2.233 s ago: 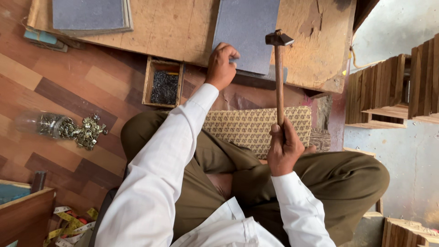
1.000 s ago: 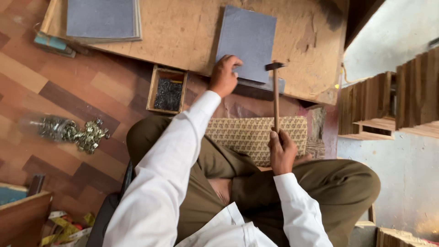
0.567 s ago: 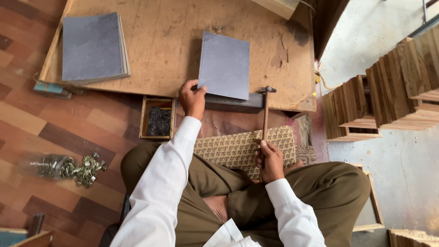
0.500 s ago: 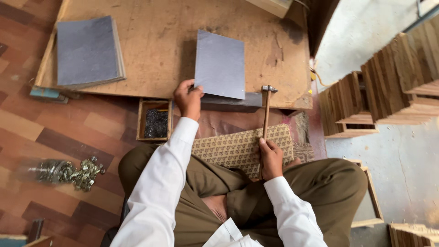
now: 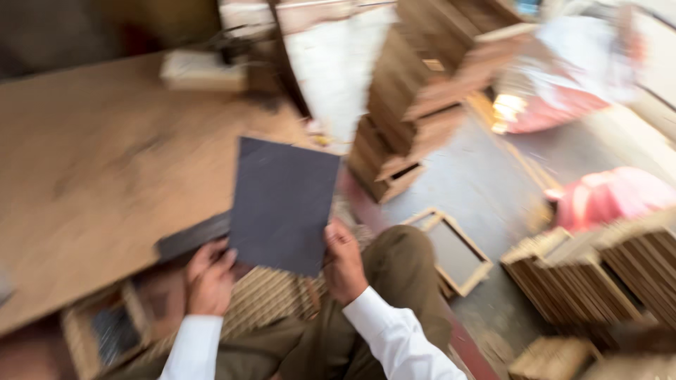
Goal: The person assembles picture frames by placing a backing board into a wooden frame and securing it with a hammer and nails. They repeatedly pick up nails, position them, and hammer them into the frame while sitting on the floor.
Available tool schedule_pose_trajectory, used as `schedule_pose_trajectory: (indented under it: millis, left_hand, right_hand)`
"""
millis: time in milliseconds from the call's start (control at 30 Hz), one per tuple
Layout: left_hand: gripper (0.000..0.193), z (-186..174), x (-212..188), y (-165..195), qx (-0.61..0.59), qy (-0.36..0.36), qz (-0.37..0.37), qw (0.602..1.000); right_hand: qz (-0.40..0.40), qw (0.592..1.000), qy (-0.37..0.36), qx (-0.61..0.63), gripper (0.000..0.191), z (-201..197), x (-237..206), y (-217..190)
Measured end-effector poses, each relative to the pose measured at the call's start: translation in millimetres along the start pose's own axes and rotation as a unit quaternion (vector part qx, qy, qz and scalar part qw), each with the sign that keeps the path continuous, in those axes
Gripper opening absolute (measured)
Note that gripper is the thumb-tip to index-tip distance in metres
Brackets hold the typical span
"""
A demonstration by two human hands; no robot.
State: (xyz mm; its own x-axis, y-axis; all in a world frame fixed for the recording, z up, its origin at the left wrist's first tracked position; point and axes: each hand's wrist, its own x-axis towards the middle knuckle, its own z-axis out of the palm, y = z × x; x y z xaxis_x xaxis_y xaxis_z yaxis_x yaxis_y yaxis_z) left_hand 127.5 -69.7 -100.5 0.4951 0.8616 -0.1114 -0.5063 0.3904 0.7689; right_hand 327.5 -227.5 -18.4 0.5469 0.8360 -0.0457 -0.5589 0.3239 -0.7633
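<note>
The picture is blurred by head motion. A dark grey rectangular board (image 5: pixel 283 203) is lifted off the plywood work board (image 5: pixel 91 176), tilted a little. My left hand (image 5: pixel 208 276) grips its lower left corner and my right hand (image 5: pixel 343 262) grips its lower right edge. A woven patterned mat (image 5: pixel 271 299) lies over my lap just beneath the board. No hammer shows in view.
A small wooden box of dark nails (image 5: pixel 105 332) sits at the lower left. Stacks of wooden frames (image 5: pixel 422 77) stand to the right, with more (image 5: pixel 605 274) at far right. An empty wooden frame (image 5: pixel 451 250) lies on the grey floor by my knee.
My head swung right and the view blurred. My right hand let go of the hammer and took the grey board. Both hands now hold the board up off the plywood.
</note>
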Motion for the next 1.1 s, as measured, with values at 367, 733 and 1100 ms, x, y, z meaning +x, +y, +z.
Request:
schedule_pose_trajectory:
  millis: [367, 733, 1100]
  left_hand:
    - [0.013, -53.1, 7.2, 0.2, 0.121, 0.112, -0.024, 0.986]
    - [0.005, -110.7, 3.3, 24.6, 0.150, 0.039, -0.056, 0.986]
    - [0.010, -117.6, -22.3, 46.9, 0.174, 0.090, -0.066, 0.978]
  right_hand:
    - [-0.289, 0.867, 0.123, -0.387, 0.030, -74.2, -81.7, -157.4]
    - [-0.113, 0.542, 0.351, -0.755, 0.023, -300.1, -96.9, -113.8]
    - [-0.066, 0.559, 0.357, -0.745, 0.028, -312.9, -79.7, -76.7]
